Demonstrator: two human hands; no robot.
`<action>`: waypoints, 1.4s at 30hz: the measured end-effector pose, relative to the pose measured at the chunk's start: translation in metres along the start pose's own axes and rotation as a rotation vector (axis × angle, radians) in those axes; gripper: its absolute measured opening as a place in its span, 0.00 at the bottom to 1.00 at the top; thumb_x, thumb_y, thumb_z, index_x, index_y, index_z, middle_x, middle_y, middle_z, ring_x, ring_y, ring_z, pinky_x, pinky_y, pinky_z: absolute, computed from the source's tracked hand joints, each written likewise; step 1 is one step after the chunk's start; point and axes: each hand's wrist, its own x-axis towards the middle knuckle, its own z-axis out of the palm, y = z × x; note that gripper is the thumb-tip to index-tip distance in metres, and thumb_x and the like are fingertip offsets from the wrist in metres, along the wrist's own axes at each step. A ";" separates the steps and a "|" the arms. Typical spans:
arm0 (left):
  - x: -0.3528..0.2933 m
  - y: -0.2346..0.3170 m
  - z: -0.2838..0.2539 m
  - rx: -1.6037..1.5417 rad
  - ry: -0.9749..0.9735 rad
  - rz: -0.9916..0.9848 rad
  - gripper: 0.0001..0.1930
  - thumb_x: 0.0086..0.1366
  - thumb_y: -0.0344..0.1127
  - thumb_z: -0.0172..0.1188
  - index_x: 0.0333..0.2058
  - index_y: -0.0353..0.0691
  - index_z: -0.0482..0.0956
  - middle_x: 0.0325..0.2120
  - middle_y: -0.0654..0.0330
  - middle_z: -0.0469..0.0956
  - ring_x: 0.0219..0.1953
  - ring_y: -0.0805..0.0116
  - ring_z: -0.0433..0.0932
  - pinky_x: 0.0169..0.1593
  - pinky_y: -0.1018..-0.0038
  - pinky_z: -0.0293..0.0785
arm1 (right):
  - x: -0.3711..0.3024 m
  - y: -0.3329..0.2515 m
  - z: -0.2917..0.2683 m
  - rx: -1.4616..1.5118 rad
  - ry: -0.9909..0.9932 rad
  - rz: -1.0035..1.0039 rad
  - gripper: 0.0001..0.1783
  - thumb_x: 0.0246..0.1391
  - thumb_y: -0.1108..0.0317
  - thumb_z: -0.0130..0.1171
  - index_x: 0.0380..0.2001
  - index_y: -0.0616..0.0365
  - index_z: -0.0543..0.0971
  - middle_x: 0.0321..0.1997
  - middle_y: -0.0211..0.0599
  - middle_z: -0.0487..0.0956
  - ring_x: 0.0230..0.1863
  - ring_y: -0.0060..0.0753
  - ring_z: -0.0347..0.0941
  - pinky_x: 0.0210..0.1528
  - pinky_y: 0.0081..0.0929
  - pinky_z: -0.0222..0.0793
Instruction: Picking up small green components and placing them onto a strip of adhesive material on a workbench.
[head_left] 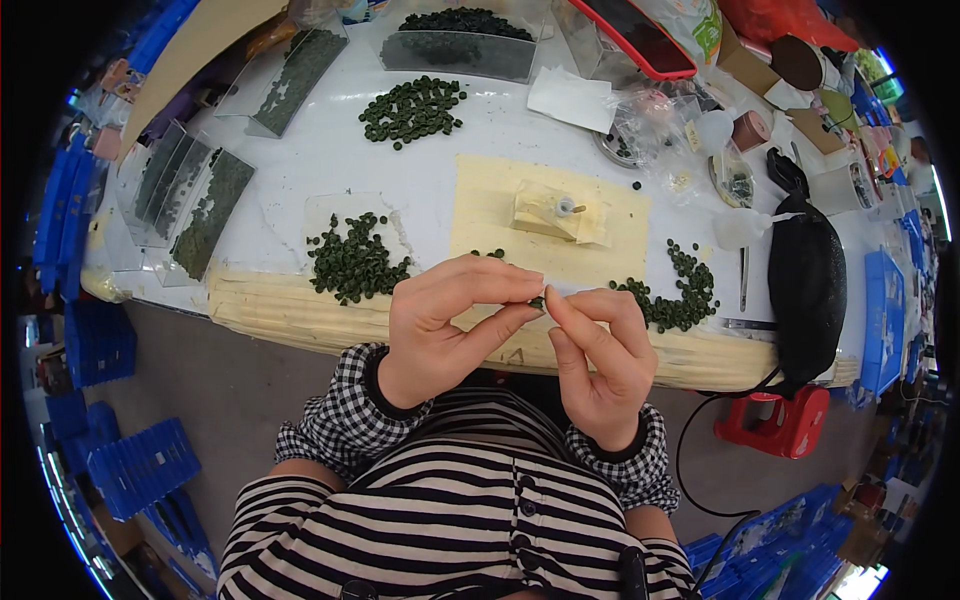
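Above the table's front edge, a small dark green disc-like piece sits between the thumb and index finger of my left hand, which is closed in a pinch. My right hand meets it from the other side. Its index fingertip is at the piece and its thumb stands apart below. Fingertips cover part of the piece. Loose green pieces lie in a pile left of my hands, and another cluster lies to the right. Beyond my hands a yellow-wrapped block with a small upright post rests on a yellow sheet.
More green pieces are heaped farther back. Clear trays of them stand at the back and left. A red-edged phone, white tissue, tweezers and a black pouch occupy the right. A red stool stands below.
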 end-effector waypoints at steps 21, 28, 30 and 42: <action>-0.004 0.003 0.001 0.055 0.016 0.042 0.11 0.50 0.19 0.67 0.35 0.33 0.82 0.35 0.55 0.83 0.37 0.64 0.83 0.39 0.75 0.79 | -0.003 0.003 -0.007 -0.057 0.029 0.057 0.19 0.43 0.82 0.65 0.43 0.63 0.83 0.33 0.38 0.78 0.33 0.36 0.72 0.36 0.27 0.68; -0.003 0.000 -0.004 0.105 -0.075 -0.042 0.10 0.52 0.20 0.66 0.35 0.34 0.82 0.33 0.56 0.82 0.34 0.65 0.82 0.38 0.76 0.78 | -0.006 0.013 -0.019 -0.119 0.121 0.177 0.17 0.47 0.82 0.63 0.43 0.62 0.83 0.35 0.39 0.77 0.34 0.33 0.71 0.36 0.23 0.67; -0.003 -0.001 -0.012 0.179 -0.184 -0.146 0.10 0.52 0.19 0.66 0.35 0.34 0.81 0.33 0.57 0.81 0.35 0.66 0.81 0.39 0.75 0.76 | -0.005 0.021 -0.031 -0.218 0.128 0.231 0.15 0.48 0.82 0.63 0.42 0.62 0.83 0.35 0.38 0.77 0.36 0.32 0.71 0.36 0.23 0.67; -0.006 -0.014 -0.026 0.666 -0.157 -0.051 0.13 0.52 0.24 0.67 0.39 0.37 0.82 0.28 0.60 0.73 0.29 0.65 0.71 0.32 0.72 0.68 | -0.013 0.034 -0.035 -0.529 -0.110 0.192 0.08 0.42 0.77 0.67 0.29 0.58 0.81 0.34 0.34 0.74 0.41 0.41 0.67 0.44 0.36 0.63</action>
